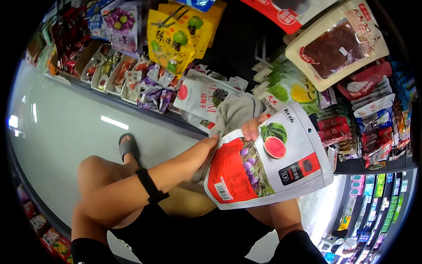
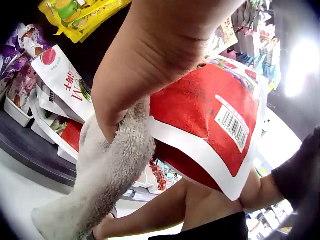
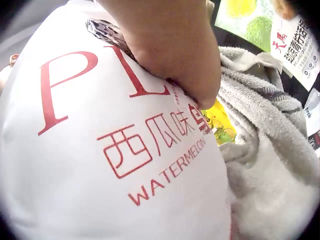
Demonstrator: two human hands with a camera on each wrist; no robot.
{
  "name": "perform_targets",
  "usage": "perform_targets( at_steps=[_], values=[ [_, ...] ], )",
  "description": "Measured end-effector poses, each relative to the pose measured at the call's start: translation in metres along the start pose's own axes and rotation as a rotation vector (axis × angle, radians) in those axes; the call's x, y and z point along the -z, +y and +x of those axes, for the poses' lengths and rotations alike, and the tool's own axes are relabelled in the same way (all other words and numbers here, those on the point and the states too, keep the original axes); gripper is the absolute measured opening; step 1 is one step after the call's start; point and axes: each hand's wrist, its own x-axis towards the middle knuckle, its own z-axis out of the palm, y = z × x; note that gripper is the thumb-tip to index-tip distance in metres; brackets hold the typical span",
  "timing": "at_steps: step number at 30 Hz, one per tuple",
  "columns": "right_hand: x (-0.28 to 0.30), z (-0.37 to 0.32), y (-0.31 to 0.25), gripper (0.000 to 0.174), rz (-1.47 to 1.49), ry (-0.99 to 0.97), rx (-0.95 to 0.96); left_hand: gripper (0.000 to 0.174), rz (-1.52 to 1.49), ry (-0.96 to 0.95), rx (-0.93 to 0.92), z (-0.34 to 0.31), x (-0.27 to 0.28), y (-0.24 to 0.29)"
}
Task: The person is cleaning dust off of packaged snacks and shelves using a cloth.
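Note:
A red-and-white pouch with watermelon pictures is tilted in front of the body in the head view. My right hand reaches from behind it, fingers curled over its upper edge; the right wrist view shows that hand against the pouch's white lettered side. A grey towel is bunched beside the pouch, gripped by my left hand. In the left wrist view the left hand pinches the hanging towel beside the pouch's red barcode side. The left fingertips are partly hidden.
Behind the hands, a shelf holds another white plum pouch and trays of wrapped sweets. Yellow bags hang above; a large brown-filled pack and green pouches are at the right. Knees and a sandalled foot are below.

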Motion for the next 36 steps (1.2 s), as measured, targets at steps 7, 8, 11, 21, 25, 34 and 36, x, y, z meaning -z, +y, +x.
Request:
perform_targets(
  at_steps=[7,8,11,21,25,34,36],
  values=[
    [-0.018,-0.008,-0.023,0.041,0.156,0.301,-0.022,0.042,0.032,0.105,-0.062,0.01,0.014,0.011],
    [-0.025,-0.008,-0.028,0.041,0.155,0.3,-0.011,0.04,0.042,0.093,-0.069,0.006,0.01,0.017],
    [-0.03,-0.011,-0.036,0.04,0.217,0.292,-0.113,0.038,0.142,0.039,-0.165,-0.003,0.005,0.031],
    [-0.031,-0.045,0.043,0.037,-0.14,0.138,-0.61,0.04,0.06,0.11,-0.328,-0.006,0.013,0.036],
    [-0.054,-0.021,0.013,0.042,-0.426,0.218,-0.608,0.039,-0.097,0.16,-0.483,-0.008,0.032,0.05],
    [0.054,0.009,0.025,0.042,-1.155,0.678,-0.224,0.048,-0.38,0.086,-0.642,-0.043,0.046,0.079],
    [0.071,0.022,0.03,0.042,-1.155,0.746,-0.268,0.046,-0.318,0.181,-0.669,-0.051,0.034,0.087]
  ],
)
